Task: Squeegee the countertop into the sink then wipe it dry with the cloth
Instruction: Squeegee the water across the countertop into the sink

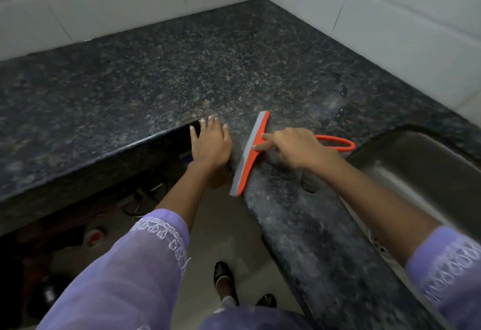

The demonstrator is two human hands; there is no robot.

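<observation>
Granite countertop forms an L-corner, steel sink at right, water droplets near the right wall. Orange squeegee lies blade-down at the inner corner, long axis running near-to-far, loop handle pointing right toward the sink. Right hand grips the handle, 2 fingers pressing the blade bar; left hand rests flat, fingers straight, just left of the blade; no cloth visible.

White tiled walls meet in corner; beige floor below.
</observation>
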